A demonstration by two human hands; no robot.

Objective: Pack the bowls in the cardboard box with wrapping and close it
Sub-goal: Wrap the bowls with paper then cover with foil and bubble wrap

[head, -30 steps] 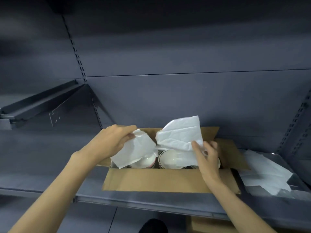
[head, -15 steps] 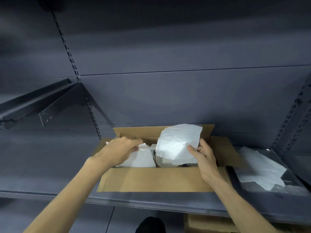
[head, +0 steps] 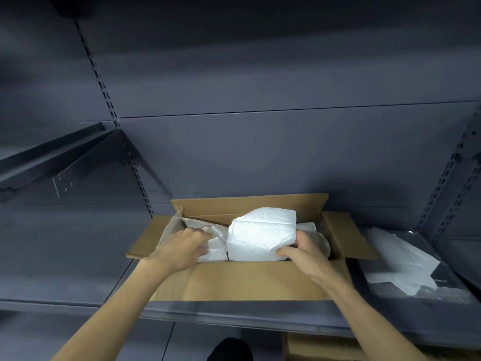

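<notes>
A: Tucking white wrapping paper (head: 261,237) inside the cardboard box (head: 247,280); our right hand (head: 303,252) pinches it, left hand (head: 182,250) presses paper down.

B: Bowl rim (head: 325,246) at the box's right end looks bare; we risk chipping if flaps close now.

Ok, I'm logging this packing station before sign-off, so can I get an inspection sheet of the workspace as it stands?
Surface: dark metal shelf, carrying the box.
Job's things: cardboard box open, flaps out; white wrapping paper inside; a bowl rim shows at the box's right end.
Clutter: loose wrapping sheets on the shelf right of the box.
Hands: left hand touches paper in the box, grip unclear; right hand grips the crumpled paper's edge.
Cables: nothing seen.
Surroundings: grey back panel, slotted uprights, bracket shelf at left, another carton below.
</notes>
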